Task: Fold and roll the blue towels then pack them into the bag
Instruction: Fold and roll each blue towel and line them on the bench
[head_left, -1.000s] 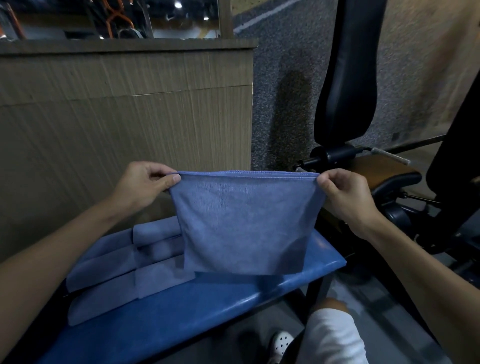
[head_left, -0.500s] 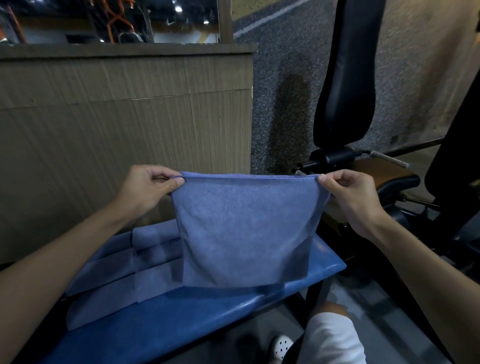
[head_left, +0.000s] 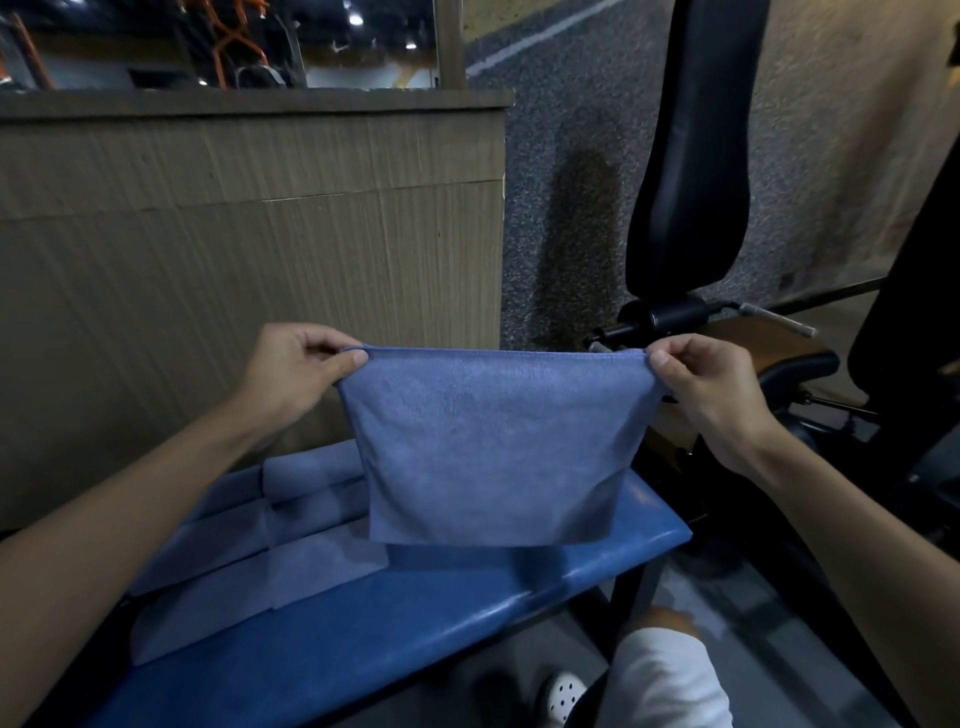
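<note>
Folded towels (head_left: 234, 551) on the bench (head_left: 415, 639) sit partly behind the held towel (head_left: 493, 447) — fingers of left hand (head_left: 291, 374) and right hand (head_left: 711, 395) pinch its top corners, unchanged.

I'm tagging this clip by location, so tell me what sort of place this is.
Probably a gym: a blue padded bench, a black upright back pad, and orange frames beyond the counter.
</note>
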